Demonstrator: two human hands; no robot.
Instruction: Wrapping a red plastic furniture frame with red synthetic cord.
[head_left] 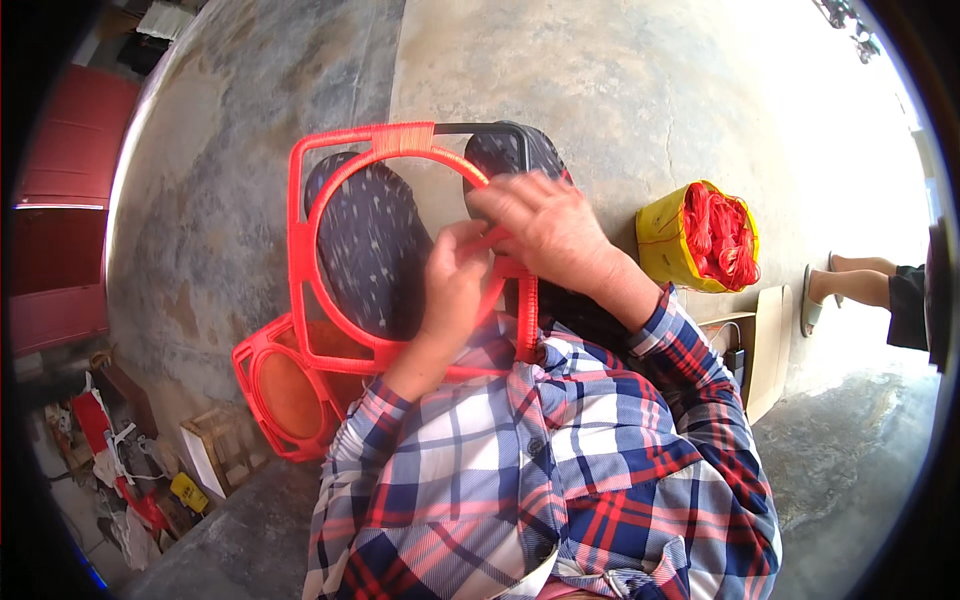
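A square frame with a ring inside (300,262), mostly wound in red cord, rests across my lap over dark speckled trousers. Black bare bar (480,128) shows along its upper right corner. My left hand (452,285) is closed at the ring's right side, fingertips pinching a red-wrapped part. Beside and above it, my right hand (545,225) curls over the same side, its fingers slightly blurred. What lies under the right fingers is hidden. To the right stands a yellow bag (660,240) filled with bundles of red cord (718,238).
Another red-wrapped frame (248,365) leans at my lower left, an orange surface showing through its ring. A wooden crate (222,440) and assorted clutter (120,470) lie beyond. An open cardboard box (770,350) sits at right, near another person's legs (860,285). Red doors (70,150) stand far left.
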